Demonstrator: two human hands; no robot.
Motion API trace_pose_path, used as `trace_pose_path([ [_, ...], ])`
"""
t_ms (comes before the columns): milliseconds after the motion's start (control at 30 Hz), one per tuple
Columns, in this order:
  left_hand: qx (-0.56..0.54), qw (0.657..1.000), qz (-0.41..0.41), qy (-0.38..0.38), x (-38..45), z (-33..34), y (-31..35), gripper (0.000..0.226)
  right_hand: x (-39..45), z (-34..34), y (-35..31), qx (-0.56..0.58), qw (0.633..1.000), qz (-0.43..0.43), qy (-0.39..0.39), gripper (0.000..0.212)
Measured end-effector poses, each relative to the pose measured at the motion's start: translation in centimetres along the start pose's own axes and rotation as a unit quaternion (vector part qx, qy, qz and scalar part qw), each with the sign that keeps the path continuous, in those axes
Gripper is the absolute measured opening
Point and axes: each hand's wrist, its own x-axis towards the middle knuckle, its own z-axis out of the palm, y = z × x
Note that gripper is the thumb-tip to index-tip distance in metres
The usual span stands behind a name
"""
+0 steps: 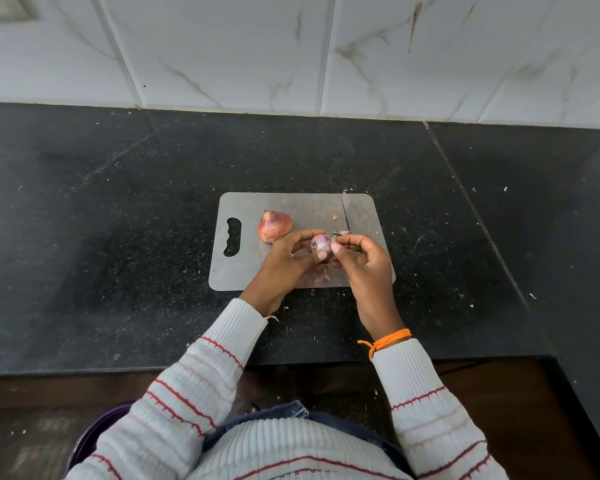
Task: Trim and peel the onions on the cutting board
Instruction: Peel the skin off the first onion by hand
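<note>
Both hands work just above the board (250, 271): my left hand (284, 258) grips a half-peeled onion (321, 244), my right hand (357, 254) pinches its skin, while a second onion (274, 226) lies unpeeled beside the knife (349, 213).

Cutting board (257, 271) on counter (118, 237), whole onion (274, 226) left, knife (349, 213) right

Knife (349, 213) beside bare board (312, 206)

Two onions (274, 225) (320, 244) (one part-peeled), one cutting board (291, 202), one knife (348, 211), two hands (284, 261) (364, 261)
</note>
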Motion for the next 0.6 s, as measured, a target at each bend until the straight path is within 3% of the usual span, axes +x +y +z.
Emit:
trace_pose_path([
  [367, -0.053, 0.998, -0.039, -0.008, 0.0, 0.17, 0.19, 0.023, 0.51, -0.11, 0.53, -0.026, 0.999, 0.024, 0.033, 0.008],
  [600, -0.082, 0.995, -0.048, -0.007, 0.0, -0.12, 0.83, 0.031, 0.42, -0.46, 0.87, -0.084, 0.996, 0.012, 0.033, 0.018],
])
